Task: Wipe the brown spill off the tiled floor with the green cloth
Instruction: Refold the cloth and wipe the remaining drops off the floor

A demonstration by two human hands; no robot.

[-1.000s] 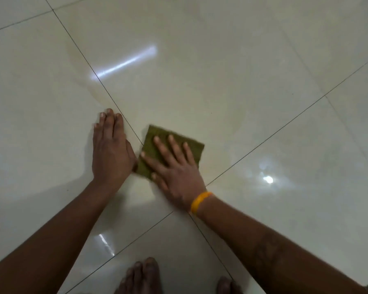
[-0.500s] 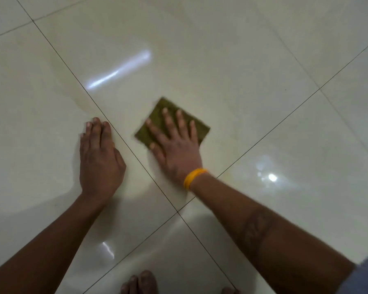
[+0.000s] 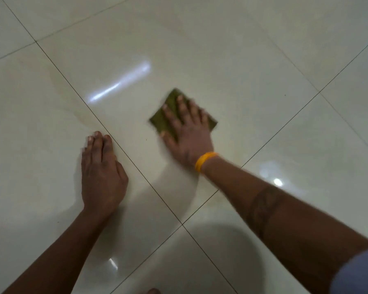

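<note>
My left hand (image 3: 101, 177) lay flat on the tiled floor (image 3: 253, 60), palm down, fingers (image 3: 98, 143) straight and closed together, gripping nothing; I judged it a brace only. Its fingertips rested just left of a dark grout line (image 3: 136, 160) running diagonally between the hands. A faint brownish film (image 3: 77, 107) showed on the tile beyond and left of those fingertips, straddling that grout line; its edges were too pale to trace with confidence. Right of the line, the green cloth (image 3: 166, 118) lay flat on the floor, folded to a rough square with one corner pointing away from me. My right hand (image 3: 189, 134) pressed down on it with fingers spread, palm covering its near half; it was pinned, not pinched. Motion blur softened that hand and the cloth edge. A yellow band (image 3: 205, 161) sat on the right wrist. I judged that the remaining residue lay to the left of the cloth, so the coming stroke called for a leftward sweep across the grout line, the right hand alone carrying it.
</note>
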